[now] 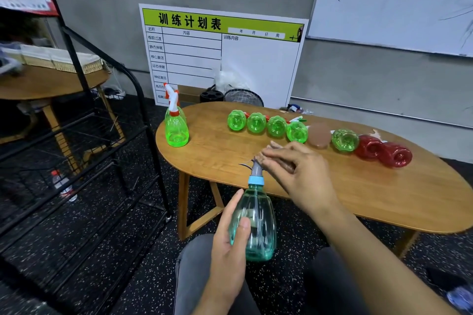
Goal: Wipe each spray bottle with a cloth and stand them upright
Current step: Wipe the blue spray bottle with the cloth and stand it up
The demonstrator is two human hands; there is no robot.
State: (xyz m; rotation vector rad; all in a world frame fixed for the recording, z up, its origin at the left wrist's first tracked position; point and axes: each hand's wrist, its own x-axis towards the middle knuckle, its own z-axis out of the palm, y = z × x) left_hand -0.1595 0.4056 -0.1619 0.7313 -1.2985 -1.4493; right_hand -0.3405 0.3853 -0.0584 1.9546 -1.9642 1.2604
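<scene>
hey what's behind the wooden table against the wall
A training-plan board leans there, with a black fan and black holder before it. The table hides their lower parts.

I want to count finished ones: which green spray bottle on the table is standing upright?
The green plastic spray bottle at the table's left end, alone; the others lie sideways.

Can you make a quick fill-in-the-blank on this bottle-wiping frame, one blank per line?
1. The left hand grips the body of the ___ spray bottle.
2. The right hand is at that bottle's ___.
3. One green bottle stands ___ on the wooden table.
4. At the right end of the lying row are ___ red bottles.

Missing words: teal; nozzle; upright; two
</scene>
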